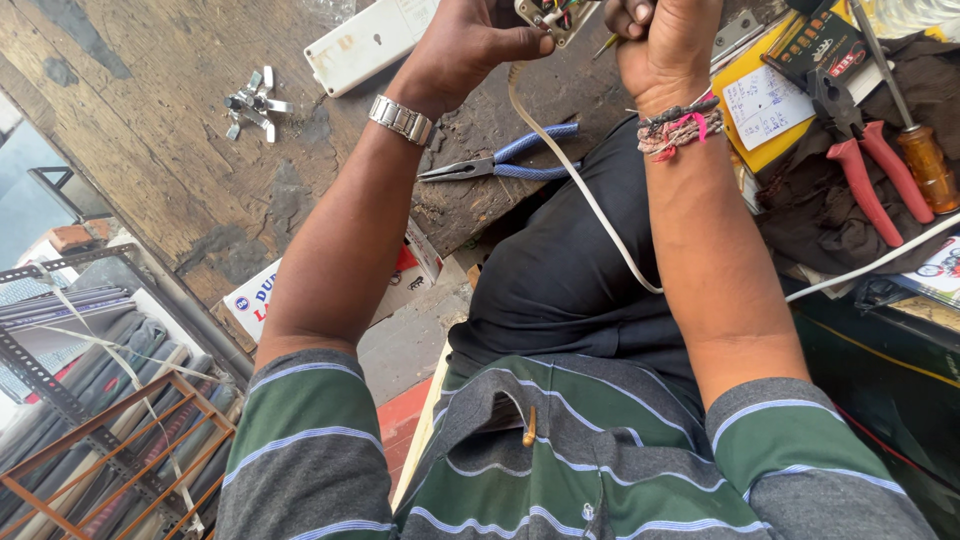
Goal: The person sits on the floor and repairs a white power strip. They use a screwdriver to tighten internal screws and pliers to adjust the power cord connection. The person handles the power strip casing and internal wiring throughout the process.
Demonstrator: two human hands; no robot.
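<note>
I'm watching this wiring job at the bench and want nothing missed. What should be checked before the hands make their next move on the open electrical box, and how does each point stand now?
1. Left hand grips the open electrical box: ok.
2. Right hand holds a thin tool with its tip toward the box: ok, though which tool cannot be told.
3. Flat white cable runs free from the box across the lap: ok.
4. Blue-handled pliers lie on the wooden bench within reach: ok.
5. Wires seated inside the box: cannot tell, cut off by the frame.
6. Cable unplugged: cannot tell.
</note>
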